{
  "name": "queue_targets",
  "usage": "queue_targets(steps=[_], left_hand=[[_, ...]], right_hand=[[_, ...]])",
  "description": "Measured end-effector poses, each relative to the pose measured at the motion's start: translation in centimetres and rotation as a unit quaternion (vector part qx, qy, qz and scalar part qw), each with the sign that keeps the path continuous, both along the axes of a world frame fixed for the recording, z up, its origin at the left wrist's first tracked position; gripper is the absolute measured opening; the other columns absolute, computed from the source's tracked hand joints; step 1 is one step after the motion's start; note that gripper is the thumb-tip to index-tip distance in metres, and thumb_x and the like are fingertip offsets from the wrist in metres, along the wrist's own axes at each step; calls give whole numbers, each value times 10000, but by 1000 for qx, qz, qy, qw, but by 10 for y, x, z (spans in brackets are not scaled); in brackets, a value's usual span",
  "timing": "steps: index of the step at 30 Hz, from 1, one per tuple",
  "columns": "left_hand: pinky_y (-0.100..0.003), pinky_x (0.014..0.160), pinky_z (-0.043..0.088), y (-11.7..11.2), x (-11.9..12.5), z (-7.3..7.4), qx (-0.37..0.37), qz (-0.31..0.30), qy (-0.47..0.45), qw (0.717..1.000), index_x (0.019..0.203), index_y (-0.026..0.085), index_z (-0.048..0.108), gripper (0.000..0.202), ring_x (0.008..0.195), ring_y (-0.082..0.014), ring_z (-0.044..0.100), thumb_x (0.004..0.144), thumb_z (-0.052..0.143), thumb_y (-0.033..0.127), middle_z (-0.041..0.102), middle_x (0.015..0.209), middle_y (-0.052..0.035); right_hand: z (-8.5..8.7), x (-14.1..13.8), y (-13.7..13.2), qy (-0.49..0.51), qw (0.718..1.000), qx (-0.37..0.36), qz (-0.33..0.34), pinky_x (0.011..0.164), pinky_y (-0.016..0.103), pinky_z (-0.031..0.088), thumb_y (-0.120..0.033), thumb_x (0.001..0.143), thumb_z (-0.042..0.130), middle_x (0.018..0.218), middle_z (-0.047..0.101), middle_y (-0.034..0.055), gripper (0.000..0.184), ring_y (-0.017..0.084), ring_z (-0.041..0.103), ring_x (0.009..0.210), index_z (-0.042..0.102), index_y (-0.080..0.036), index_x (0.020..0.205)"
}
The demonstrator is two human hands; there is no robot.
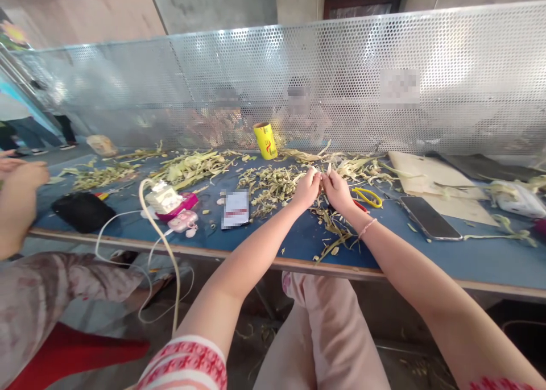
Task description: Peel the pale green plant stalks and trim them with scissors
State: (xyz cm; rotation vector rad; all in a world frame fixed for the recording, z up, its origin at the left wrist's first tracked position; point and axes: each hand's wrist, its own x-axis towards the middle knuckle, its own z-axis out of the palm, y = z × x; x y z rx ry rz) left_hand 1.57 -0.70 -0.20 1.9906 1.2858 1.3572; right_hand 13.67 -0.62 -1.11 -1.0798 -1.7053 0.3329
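My left hand (307,190) and my right hand (336,191) meet over the blue table, fingertips pinched close together. Whatever small piece sits between them is too hidden to name; pale tips show at the fingers. Under and left of them lies a heap of short greenish plant pieces (273,184). Long pale dried strips (358,167) spread behind my right hand, and darker scraps (335,231) lie just in front of it. A tool with a yellow loop handle (369,198) rests beside my right wrist, partly hidden, with a red part near it.
A yellow tube (265,141) stands by the perforated metal screen (273,83). Leftward are a white packet (235,210), a power strip with cables (170,201), a black pouch (83,211) and another person's hand (32,174). Rightward lie a phone (430,218) and brown cardboard (426,177).
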Motion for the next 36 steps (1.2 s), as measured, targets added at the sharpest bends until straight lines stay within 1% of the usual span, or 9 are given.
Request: queue_targets(steps=[3,6,10,13,16,23,27,33,36], left_hand=[[-258,594,329,0,0,-1,5,0,-17,1000,777,216,411,201,535,-137,481,951,371,309,454,542,38],[-254,584,322,3,0,-2,2,5,-22,1000,763,211,406,189,533,-127,465,941,395,275,442,560,37],[-244,574,347,7,0,-5,-28,-37,-45,998,721,199,408,221,530,-111,456,932,406,265,440,583,31],[-231,558,368,8,1,-7,-54,-75,-73,993,728,194,427,219,518,-100,456,928,420,283,430,586,36],[-219,562,383,8,2,-7,-66,-91,-99,989,743,192,432,205,540,-95,477,925,427,286,448,614,34],[-243,550,333,13,1,-9,-55,-13,-103,993,734,207,402,220,499,-111,436,932,407,302,421,533,46],[-250,572,334,16,0,-11,-60,11,-121,991,724,214,384,229,508,-122,453,939,375,294,419,495,51],[-236,570,339,17,1,-10,-85,17,-153,984,718,211,389,223,504,-109,454,931,385,279,424,504,58],[-225,507,306,14,-1,-6,-122,-26,-187,975,723,211,401,216,433,-94,394,922,411,296,387,472,71]], right_hand=[[3,0,-2,12,1000,2,-6,634,286,363,-403,854,423,627,523,2,238,154,470,624,432,-221,702],[3,1,0,29,999,-22,-3,628,285,359,-391,837,450,592,507,-10,220,152,467,614,445,-219,701],[1,4,5,38,997,-70,-21,595,287,333,-395,821,479,529,467,-29,237,147,445,570,429,-221,668],[0,5,7,54,995,-85,-25,584,289,326,-391,828,478,507,459,-34,245,146,440,551,420,-223,660],[3,3,6,58,993,-98,-27,573,291,327,-385,833,483,487,456,-39,246,142,435,521,422,-224,658],[5,0,3,47,994,-97,-10,566,292,343,-366,824,493,464,455,-43,208,146,451,487,450,-224,678],[4,0,2,46,994,-95,-3,575,294,362,-385,817,500,459,467,-42,209,150,469,484,454,-225,690],[7,-1,-4,31,996,-78,1,576,287,370,-390,811,501,450,460,-49,216,142,469,472,453,-223,683],[9,0,-6,28,996,-82,-1,562,287,372,-384,815,493,443,459,-47,207,145,467,464,460,-223,689]])
